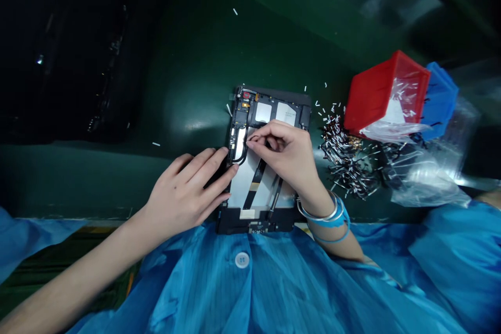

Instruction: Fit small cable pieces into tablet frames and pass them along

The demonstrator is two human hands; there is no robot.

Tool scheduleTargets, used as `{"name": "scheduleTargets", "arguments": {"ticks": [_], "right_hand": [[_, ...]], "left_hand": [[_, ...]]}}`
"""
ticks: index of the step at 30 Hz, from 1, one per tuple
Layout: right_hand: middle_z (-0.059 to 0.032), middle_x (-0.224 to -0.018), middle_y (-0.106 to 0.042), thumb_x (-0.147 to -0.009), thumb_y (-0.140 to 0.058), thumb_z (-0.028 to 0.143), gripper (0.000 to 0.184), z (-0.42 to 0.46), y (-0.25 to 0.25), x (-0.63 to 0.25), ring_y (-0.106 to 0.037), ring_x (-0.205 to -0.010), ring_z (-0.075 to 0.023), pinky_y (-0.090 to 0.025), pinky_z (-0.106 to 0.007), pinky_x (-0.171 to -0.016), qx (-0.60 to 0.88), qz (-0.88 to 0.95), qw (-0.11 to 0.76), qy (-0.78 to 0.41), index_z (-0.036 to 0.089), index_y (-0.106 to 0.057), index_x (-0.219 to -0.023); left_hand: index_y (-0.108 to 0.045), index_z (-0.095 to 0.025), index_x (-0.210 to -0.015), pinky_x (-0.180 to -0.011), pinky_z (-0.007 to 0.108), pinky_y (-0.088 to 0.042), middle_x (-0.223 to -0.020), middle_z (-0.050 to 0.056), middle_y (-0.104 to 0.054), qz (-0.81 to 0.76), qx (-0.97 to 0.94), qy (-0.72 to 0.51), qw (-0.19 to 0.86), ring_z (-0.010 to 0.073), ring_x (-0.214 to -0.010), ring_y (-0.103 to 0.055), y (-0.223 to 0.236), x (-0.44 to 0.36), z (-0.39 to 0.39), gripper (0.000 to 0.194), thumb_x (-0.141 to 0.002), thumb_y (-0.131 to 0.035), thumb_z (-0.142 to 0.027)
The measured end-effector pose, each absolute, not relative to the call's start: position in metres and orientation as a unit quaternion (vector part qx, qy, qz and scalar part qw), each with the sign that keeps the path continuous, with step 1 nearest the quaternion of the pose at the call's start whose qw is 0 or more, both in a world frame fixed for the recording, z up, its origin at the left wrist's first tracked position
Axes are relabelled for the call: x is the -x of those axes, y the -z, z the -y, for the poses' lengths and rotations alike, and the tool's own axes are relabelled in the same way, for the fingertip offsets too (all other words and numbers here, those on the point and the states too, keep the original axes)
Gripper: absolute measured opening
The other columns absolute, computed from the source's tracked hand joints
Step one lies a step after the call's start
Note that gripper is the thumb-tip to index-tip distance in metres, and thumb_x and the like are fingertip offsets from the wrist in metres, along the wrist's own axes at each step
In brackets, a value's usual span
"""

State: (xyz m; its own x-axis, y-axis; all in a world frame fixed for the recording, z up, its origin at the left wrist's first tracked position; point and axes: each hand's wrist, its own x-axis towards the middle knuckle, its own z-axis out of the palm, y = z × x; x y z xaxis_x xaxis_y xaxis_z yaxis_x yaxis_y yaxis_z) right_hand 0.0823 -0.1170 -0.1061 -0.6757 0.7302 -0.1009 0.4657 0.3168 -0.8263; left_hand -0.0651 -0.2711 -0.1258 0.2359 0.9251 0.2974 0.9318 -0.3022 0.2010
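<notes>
On the green table [188, 62] is laid the opened tablet-like device [241, 188]; its left edge is touched by the left hand [191, 188], fingers spread and loose, while left of its centre 2 fingertips of the right hand [287, 156], thumb and index, are pinched together, on what cannot be told. It is judged light, stiff but fragile, best held by its outer frame, clear of the exposed ribbon cable [254, 188].

Head-worn view, facing forward and steeply down, near the opened device [266, 188] at centre; wearer's blue smock [238, 295] at bottom edge
</notes>
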Motion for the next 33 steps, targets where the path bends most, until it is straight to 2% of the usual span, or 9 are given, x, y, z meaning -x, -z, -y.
{"name": "scheduleTargets", "arguments": {"ticks": [4,9,13,17,20,25,29,33], "right_hand": [[0.0021,-0.069,-0.06,-0.076,-0.065,0.012,0.007,0.119,0.107,-0.082,-0.047,-0.059,-0.0086,-0.036,-0.024,-0.056,0.38,0.802,0.141,-0.438,0.018,-0.067,-0.072],[0.002,-0.068,-0.059,-0.076,-0.063,0.012,0.009,0.12,0.107,-0.081,-0.048,-0.06,-0.0093,-0.037,-0.024,-0.057,0.379,0.811,0.146,-0.422,0.019,-0.067,-0.072],[0.0019,-0.067,-0.058,-0.077,-0.063,0.013,0.01,0.122,0.105,-0.081,-0.048,-0.06,-0.0098,-0.037,-0.024,-0.057,0.378,0.818,0.144,-0.409,0.019,-0.067,-0.071],[0.0022,-0.066,-0.056,-0.08,-0.064,0.018,0.005,0.122,0.106,-0.081,-0.045,-0.058,-0.0097,-0.037,-0.025,-0.057,0.386,0.831,0.157,-0.368,0.02,-0.068,-0.079],[0.0044,-0.064,-0.053,-0.08,-0.064,0.019,0.008,0.119,0.109,-0.081,-0.04,-0.054,-0.0084,-0.036,-0.025,-0.056,0.402,0.811,0.167,-0.391,0.02,-0.068,-0.088],[0.0037,-0.065,-0.055,-0.079,-0.065,0.016,0.006,0.113,0.112,-0.079,-0.04,-0.055,-0.0076,-0.036,-0.024,-0.057,0.388,0.805,0.171,-0.416,0.019,-0.066,-0.074],[0.0041,-0.064,-0.053,-0.078,-0.062,0.012,0.009,0.115,0.111,-0.077,-0.041,-0.055,-0.0078,-0.036,-0.024,-0.057,0.382,0.82,0.174,-0.389,0.019,-0.065,-0.073],[0.0044,-0.063,-0.051,-0.078,-0.059,0.011,0.012,0.119,0.11,-0.073,-0.043,-0.056,-0.0087,-0.035,-0.024,-0.057,0.373,0.847,0.172,-0.338,0.02,-0.062,-0.07]], "left_hand": [[-0.061,-0.012,-0.119,-0.081,0.043,-0.049,-0.131,0.019,-0.059,0.582,0.793,0.181,0.017,0.034,-0.113,-0.06,0.125,0.066,0.27,0.032,-0.093,-0.05,-0.028],[-0.057,-0.018,-0.123,-0.101,0.048,-0.043,-0.144,0.009,-0.048,0.559,0.811,0.166,-0.041,0.0309,-0.136,-0.041,0.126,0.07,0.266,0.033,-0.097,-0.039,-0.027],[-0.058,-0.015,-0.123,-0.105,0.048,-0.042,-0.145,0.009,-0.046,0.533,0.829,0.159,-0.062,0.0292,-0.139,-0.037,0.129,0.073,0.265,0.034,-0.098,-0.036,-0.023],[-0.059,-0.014,-0.123,-0.106,0.049,-0.042,-0.144,0.01,-0.047,0.525,0.833,0.162,-0.071,0.0297,-0.138,-0.038,0.128,0.075,0.263,0.035,-0.097,-0.036,-0.024],[-0.062,-0.015,-0.117,-0.104,0.049,-0.043,-0.141,0.01,-0.052,0.517,0.838,0.161,-0.062,0.0302,-0.134,-0.043,0.125,0.076,0.26,0.034,-0.097,-0.036,-0.025],[-0.063,-0.015,-0.113,-0.102,0.048,-0.044,-0.134,0.01,-0.058,0.514,0.841,0.164,-0.04,0.0298,-0.128,-0.05,0.123,0.076,0.257,0.033,-0.098,-0.036,-0.026],[-0.063,-0.014,-0.113,-0.102,0.047,-0.044,-0.132,0.01,-0.06,0.517,0.839,0.17,-0.028,0.029,-0.127,-0.052,0.123,0.073,0.256,0.032,-0.098,-0.038,-0.025],[-0.065,-0.019,-0.112,-0.103,0.046,-0.044,-0.131,0.007,-0.061,0.532,0.832,0.154,-0.03,0.0271,-0.126,-0.053,0.121,0.071,0.254,0.032,-0.098,-0.037,-0.026]]}}
